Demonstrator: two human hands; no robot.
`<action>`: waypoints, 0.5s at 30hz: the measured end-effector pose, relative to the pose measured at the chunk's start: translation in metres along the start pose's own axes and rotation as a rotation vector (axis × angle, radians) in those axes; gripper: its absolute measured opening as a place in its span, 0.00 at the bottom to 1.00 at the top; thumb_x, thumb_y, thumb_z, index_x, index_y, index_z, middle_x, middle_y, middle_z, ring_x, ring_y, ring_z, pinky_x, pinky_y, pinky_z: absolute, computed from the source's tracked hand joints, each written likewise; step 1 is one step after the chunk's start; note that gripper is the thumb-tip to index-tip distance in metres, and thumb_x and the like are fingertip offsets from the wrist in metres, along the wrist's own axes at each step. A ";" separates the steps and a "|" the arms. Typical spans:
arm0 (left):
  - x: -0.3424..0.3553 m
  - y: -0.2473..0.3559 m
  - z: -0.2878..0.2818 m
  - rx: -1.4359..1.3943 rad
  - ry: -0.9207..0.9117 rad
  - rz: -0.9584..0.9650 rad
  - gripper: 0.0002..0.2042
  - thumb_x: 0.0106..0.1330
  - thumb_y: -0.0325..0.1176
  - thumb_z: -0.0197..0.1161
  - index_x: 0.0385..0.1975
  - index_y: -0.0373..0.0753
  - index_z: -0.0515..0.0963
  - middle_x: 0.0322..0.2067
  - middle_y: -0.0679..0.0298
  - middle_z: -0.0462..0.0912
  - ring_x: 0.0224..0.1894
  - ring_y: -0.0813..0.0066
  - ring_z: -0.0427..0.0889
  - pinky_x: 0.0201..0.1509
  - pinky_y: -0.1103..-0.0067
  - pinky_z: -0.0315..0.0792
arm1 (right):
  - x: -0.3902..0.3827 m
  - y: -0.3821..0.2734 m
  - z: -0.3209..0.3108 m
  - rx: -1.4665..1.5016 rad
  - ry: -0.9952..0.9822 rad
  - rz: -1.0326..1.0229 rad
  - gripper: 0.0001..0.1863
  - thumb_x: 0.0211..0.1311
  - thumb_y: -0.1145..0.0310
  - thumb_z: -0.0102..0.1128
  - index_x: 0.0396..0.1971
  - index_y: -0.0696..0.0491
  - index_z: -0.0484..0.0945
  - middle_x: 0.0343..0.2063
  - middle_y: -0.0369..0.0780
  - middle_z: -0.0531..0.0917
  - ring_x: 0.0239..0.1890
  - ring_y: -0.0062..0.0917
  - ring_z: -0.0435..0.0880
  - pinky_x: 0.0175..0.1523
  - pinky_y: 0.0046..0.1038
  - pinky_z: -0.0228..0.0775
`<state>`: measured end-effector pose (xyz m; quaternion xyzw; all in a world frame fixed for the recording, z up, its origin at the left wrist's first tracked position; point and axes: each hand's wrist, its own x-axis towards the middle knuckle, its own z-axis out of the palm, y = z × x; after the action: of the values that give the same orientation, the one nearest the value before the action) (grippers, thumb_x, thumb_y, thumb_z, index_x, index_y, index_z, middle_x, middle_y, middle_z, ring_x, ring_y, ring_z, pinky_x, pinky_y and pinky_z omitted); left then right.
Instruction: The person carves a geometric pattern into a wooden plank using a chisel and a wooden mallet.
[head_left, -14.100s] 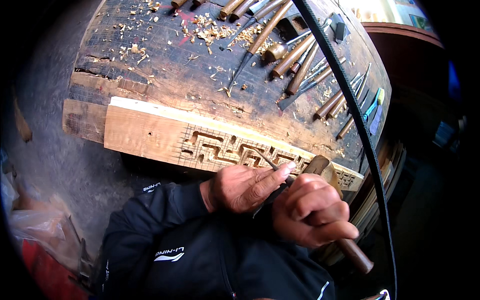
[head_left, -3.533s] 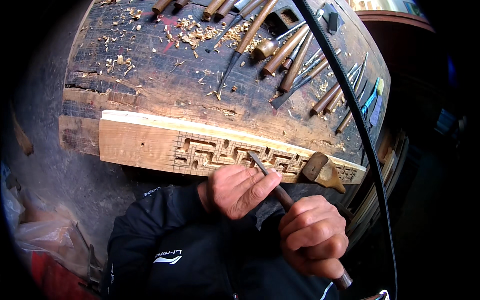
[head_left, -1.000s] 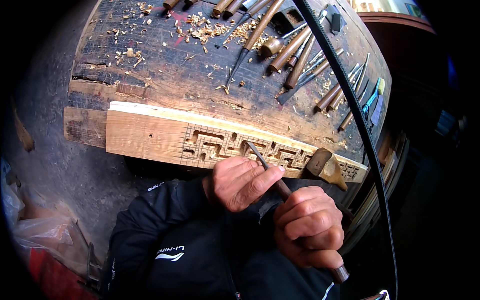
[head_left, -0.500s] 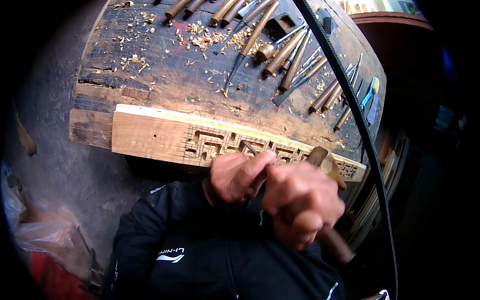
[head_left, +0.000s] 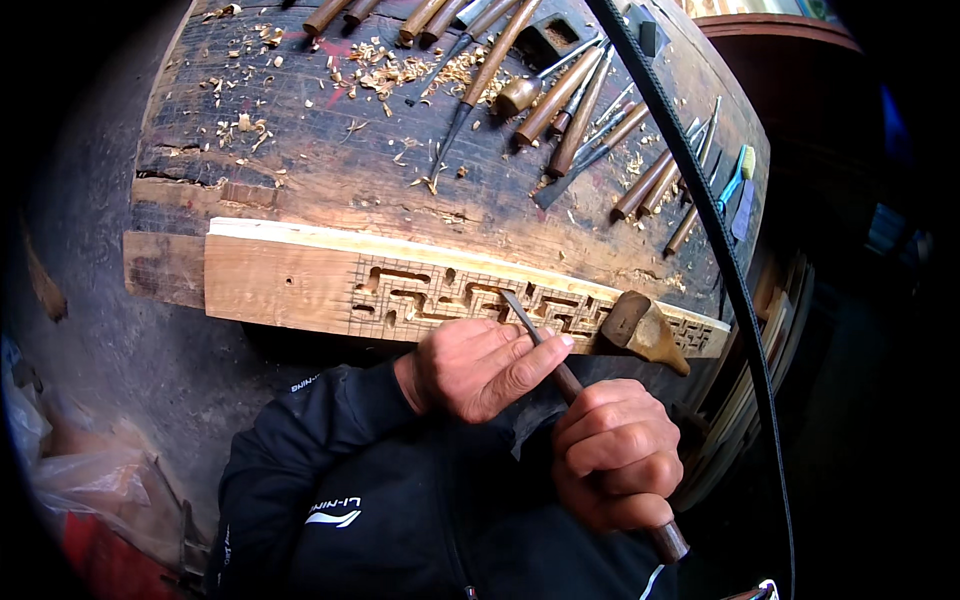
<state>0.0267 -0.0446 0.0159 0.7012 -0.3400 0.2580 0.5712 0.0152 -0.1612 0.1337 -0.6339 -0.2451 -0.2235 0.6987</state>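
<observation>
Clearly two hands [head_left: 617, 455] hold one chisel [head_left: 566, 381], apparently touching one board [head_left: 430, 286].

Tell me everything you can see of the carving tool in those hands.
The carving tool has a narrow, dark, seemingly metal blade and a brown, seemingly wooden handle. It slants from upper left to lower right, its tip at the carved board. The left hand touches the blade; the right hand grips the handle, whose end sticks out below.

Your worn wooden bench [head_left: 330, 190] carries chisels [head_left: 489, 72] across its far and right side, shavings [head_left: 385, 76] scattered among them and leftward, a blue brush [head_left: 734, 187] near the right edge, and a carved board [head_left: 280, 285] along the edge nearest you.
</observation>
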 end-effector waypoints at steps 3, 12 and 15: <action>0.000 0.000 -0.005 -0.030 -0.041 -0.022 0.25 0.68 0.24 0.69 0.65 0.23 0.78 0.36 0.55 0.91 0.30 0.67 0.91 0.30 0.74 0.82 | 0.002 0.004 0.004 -0.040 0.020 0.007 0.31 0.90 0.49 0.48 0.21 0.50 0.64 0.13 0.36 0.76 0.07 0.18 0.67 0.13 0.22 0.54; -0.002 0.001 -0.008 -0.021 -0.078 -0.082 0.26 0.69 0.24 0.70 0.66 0.22 0.77 0.39 0.53 0.92 0.31 0.68 0.91 0.30 0.75 0.81 | 0.017 0.011 0.008 -0.087 -0.024 0.066 0.31 0.91 0.48 0.47 0.21 0.49 0.64 0.12 0.34 0.74 0.06 0.16 0.65 0.12 0.21 0.54; 0.007 0.000 -0.004 -0.031 -0.026 -0.184 0.26 0.72 0.25 0.70 0.68 0.22 0.77 0.39 0.53 0.93 0.28 0.70 0.89 0.28 0.75 0.80 | 0.031 0.018 0.004 -0.121 -0.036 0.192 0.30 0.91 0.47 0.44 0.23 0.49 0.64 0.15 0.34 0.73 0.09 0.17 0.68 0.13 0.21 0.53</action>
<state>0.0316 -0.0421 0.0219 0.7236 -0.2857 0.1899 0.5989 0.0503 -0.1558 0.1399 -0.6994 -0.1818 -0.1587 0.6728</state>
